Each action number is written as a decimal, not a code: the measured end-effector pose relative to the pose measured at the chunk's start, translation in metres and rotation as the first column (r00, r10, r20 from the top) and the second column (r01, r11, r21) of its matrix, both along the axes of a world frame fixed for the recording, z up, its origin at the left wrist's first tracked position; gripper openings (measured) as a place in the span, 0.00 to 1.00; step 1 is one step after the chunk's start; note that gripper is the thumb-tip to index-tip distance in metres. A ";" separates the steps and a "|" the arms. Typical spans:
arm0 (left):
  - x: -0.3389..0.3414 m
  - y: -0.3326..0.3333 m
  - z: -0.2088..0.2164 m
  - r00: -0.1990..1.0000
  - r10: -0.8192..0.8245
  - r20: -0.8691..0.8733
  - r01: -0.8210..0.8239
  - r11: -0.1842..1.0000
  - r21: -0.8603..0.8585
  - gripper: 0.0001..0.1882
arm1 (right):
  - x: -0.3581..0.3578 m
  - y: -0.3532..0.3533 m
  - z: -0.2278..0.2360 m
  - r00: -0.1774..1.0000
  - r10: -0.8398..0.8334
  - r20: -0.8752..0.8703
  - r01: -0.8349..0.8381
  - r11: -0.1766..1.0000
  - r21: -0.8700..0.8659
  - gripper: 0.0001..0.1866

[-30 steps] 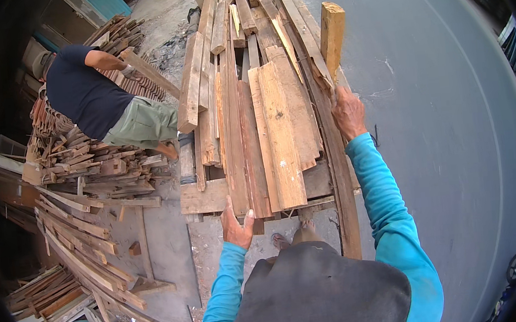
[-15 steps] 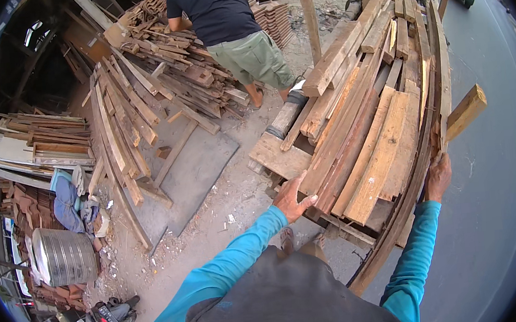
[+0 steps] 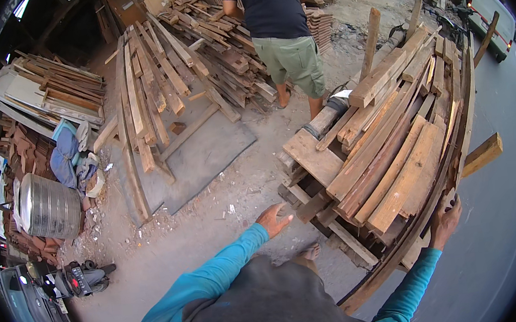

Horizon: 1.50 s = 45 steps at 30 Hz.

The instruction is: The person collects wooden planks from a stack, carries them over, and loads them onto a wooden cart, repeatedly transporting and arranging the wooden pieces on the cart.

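Observation:
A stack of weathered wooden planks [image 3: 411,174] lies lengthwise to my right, on a rough timber support [image 3: 346,239]. My left hand [image 3: 274,220] is held off the near end of the stack, with its fingers apart and nothing in them. At the stack's outer side, beside a long curved-looking plank [image 3: 397,256], is my right hand [image 3: 445,222]. Its fingers are bent and spread, with a gap between them; whether they still touch the wood is hard to tell. A squared beam [image 3: 381,81] lies on top, and a short post [image 3: 482,155] sticks out at the right.
A person [image 3: 273,29] in a dark shirt stands beyond, near piled timber [image 3: 223,52]. More long boards [image 3: 140,98] lean at the left. A metal drum [image 3: 48,206], a motorbike [image 3: 83,277] and a parked car [image 3: 39,306] stand lower left. A van [image 3: 492,20] is on the road.
My left hand has let go of the plank ends and come away to the left. My right hand's fingers have loosened at the outer plank. The view has shifted, and the stack appears lower and farther right.

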<state>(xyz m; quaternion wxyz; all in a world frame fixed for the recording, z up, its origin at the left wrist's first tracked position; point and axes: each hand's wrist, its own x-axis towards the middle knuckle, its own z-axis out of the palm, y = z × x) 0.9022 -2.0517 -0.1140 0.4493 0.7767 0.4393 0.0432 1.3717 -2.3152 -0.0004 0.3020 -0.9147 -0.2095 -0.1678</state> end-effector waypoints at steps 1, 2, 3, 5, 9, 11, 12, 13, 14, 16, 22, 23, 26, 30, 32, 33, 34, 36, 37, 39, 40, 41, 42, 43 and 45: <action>-0.027 -0.004 -0.022 0.994 0.004 -0.109 -0.013 0.997 -0.081 0.41 | -0.013 0.001 0.005 0.999 0.043 -0.018 -0.043 0.999 -0.006 0.31; -0.054 -0.010 -0.047 0.968 -0.060 -0.243 0.037 0.994 -0.098 0.42 | -0.030 0.006 0.013 0.995 0.072 -0.064 -0.071 0.997 0.014 0.30; -0.083 -0.017 -0.074 0.919 -0.126 -0.374 0.086 0.989 -0.122 0.43 | -0.050 0.011 0.023 0.995 0.076 -0.058 -0.075 0.997 0.015 0.30; -0.143 -0.039 -0.122 0.861 -0.217 -0.460 0.098 0.958 -0.269 0.49 | -0.089 0.025 0.041 0.966 0.206 -0.154 -0.212 0.977 -0.022 0.28; -0.220 -0.077 -0.150 0.845 -0.254 -0.470 0.051 0.914 -0.403 0.48 | -0.165 0.038 0.049 0.904 0.394 -0.168 -0.409 0.910 -0.068 0.28; -0.265 -0.103 -0.180 0.849 -0.237 -0.472 -0.013 0.884 -0.467 0.46 | -0.203 0.047 0.050 0.910 0.401 -0.110 -0.415 0.890 -0.189 0.28; -0.294 -0.120 -0.205 0.878 -0.114 -0.464 -0.076 0.926 -0.370 0.44 | -0.221 0.053 0.051 0.903 0.425 -0.056 -0.421 0.856 -0.300 0.28; -0.316 -0.126 -0.220 0.898 -0.002 -0.440 -0.134 0.951 -0.278 0.42 | -0.240 0.056 0.053 0.896 0.444 -0.005 -0.406 0.815 -0.414 0.29; -0.331 -0.125 -0.218 0.903 -0.030 -0.428 -0.107 0.951 -0.291 0.42 | -0.260 0.058 0.059 0.931 0.363 -0.033 -0.337 0.823 -0.458 0.30; -0.344 -0.120 -0.197 0.893 0.201 -0.403 -0.371 0.835 -0.406 0.42 | -0.286 0.049 0.067 0.966 0.259 -0.020 -0.245 0.881 -0.404 0.30; -0.484 -0.171 -0.255 0.539 0.783 -0.311 -0.699 0.210 -0.684 0.18 | -0.357 0.110 0.079 0.673 0.632 -0.383 -0.737 0.616 -0.278 0.30; -0.489 -0.178 -0.252 0.556 0.770 -0.315 -0.691 0.217 -0.690 0.18 | -0.362 0.118 0.074 0.579 0.646 -0.498 -0.814 0.486 -0.316 0.31; -0.504 -0.218 -0.239 0.425 0.851 -0.308 -0.709 0.101 -0.698 0.17 | -0.392 0.138 0.048 0.409 0.708 -0.576 -0.908 0.251 -0.336 0.33; -0.460 -0.250 -0.204 0.533 0.725 -0.436 -0.830 0.348 -0.436 0.11 | -0.458 0.135 -0.005 0.135 0.816 -0.562 -0.983 0.040 -0.177 0.32; -0.480 -0.272 -0.209 0.804 0.469 -0.365 -0.593 0.679 -0.433 0.15 | -0.505 0.143 -0.001 -0.124 0.682 -0.721 -0.987 -0.159 0.019 0.35; -0.491 -0.287 -0.215 0.858 0.379 -0.347 -0.503 0.756 -0.418 0.17 | -0.530 0.150 0.005 -0.239 0.574 -0.783 -0.944 -0.327 0.048 0.40; -0.498 -0.303 -0.221 0.854 0.357 -0.378 -0.461 0.855 -0.236 0.20 | -0.555 0.154 0.013 -0.331 0.436 -0.837 -0.870 -0.484 0.092 0.45; -0.511 -0.323 -0.222 0.831 0.374 -0.412 -0.431 0.901 -0.050 0.23 | -0.599 0.161 0.041 -0.477 0.316 -0.820 -0.778 -0.586 0.226 0.45; -0.515 -0.333 -0.221 0.812 0.317 -0.489 -0.380 0.924 -0.032 0.24 | -0.614 0.167 0.048 -0.585 0.191 -0.788 -0.679 -0.647 0.347 0.46; -0.502 -0.331 -0.214 0.705 0.165 -0.689 -0.345 0.929 -0.131 0.24 | -0.640 0.169 0.037 -0.618 0.170 -0.768 -0.631 -0.690 0.355 0.46; -0.516 -0.341 -0.223 0.746 0.350 -0.567 -0.448 0.893 -0.038 0.24 | -0.654 0.171 0.032 -0.666 0.152 -0.730 -0.591 -0.705 0.392 0.46; -0.521 -0.319 -0.228 0.704 0.435 -0.562 -0.656 0.702 -0.279 0.25 | -0.665 0.176 0.026 -0.693 0.049 -0.719 -0.458 -0.800 0.386 0.46; -0.524 -0.311 -0.227 0.551 0.666 -0.503 -0.831 0.494 -0.256 0.27 | -0.670 0.182 0.024 -0.639 0.106 -0.762 -0.594 -0.697 0.401 0.45; -0.525 -0.293 -0.220 0.412 0.739 -0.532 -0.908 0.284 -0.309 0.29 | -0.676 0.189 0.022 -0.560 0.158 -0.813 -0.727 -0.565 0.390 0.43; -0.544 -0.264 -0.189 0.295 0.795 -0.531 -0.940 0.141 -0.310 0.28 | -0.702 0.203 0.012 -0.582 0.100 -0.807 -0.666 -0.629 0.402 0.43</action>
